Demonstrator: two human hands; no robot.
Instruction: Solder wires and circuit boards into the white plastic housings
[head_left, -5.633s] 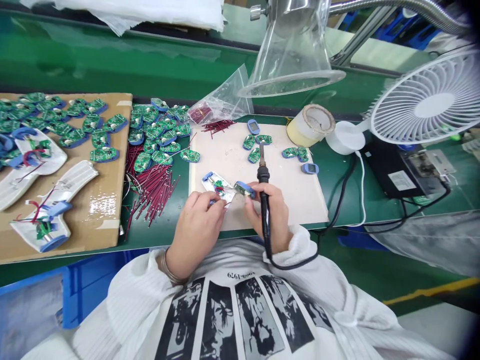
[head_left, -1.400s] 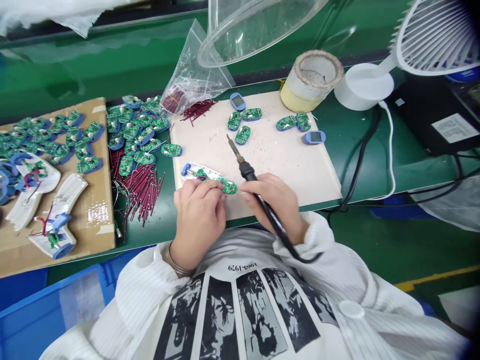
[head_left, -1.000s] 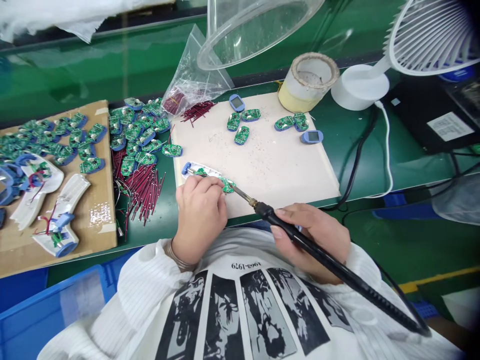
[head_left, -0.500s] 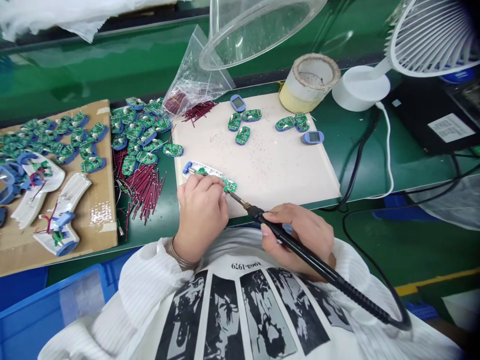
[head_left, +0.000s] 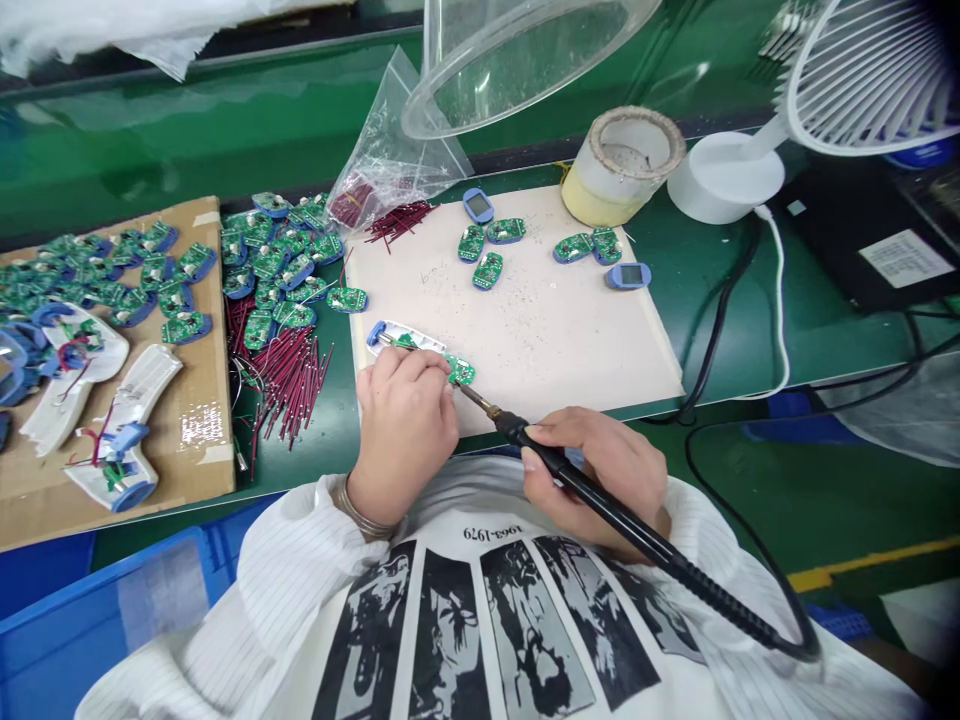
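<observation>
The left hand [head_left: 405, 425] lies on the beige mat [head_left: 555, 330], fingers bunched tight and pinching the near edge of a small green circuit board [head_left: 460, 371]. The board lies at 1 o'clock from that hand, touching a white housing [head_left: 396, 337] with a blue end. The right hand [head_left: 604, 470] is closed round the black handle of a soldering iron [head_left: 592, 490], held like a pen. The iron's tip points to 10 o'clock and meets the board's near edge.

At 12 o'clock from the left hand, a clear plastic bag [head_left: 394, 160] lies open on the green bench, with a bundle of dark red wires [head_left: 346, 205] inside it. More red wires [head_left: 289, 375] are loose at 9 o'clock. A blue crate [head_left: 82, 620] sits below the bench at 7 o'clock; what it holds cannot be told. 6 boards and 2 blue pieces [head_left: 487, 268] lie scattered at the far side of the mat. A tape roll [head_left: 622, 165] stands at 1 o'clock.
</observation>
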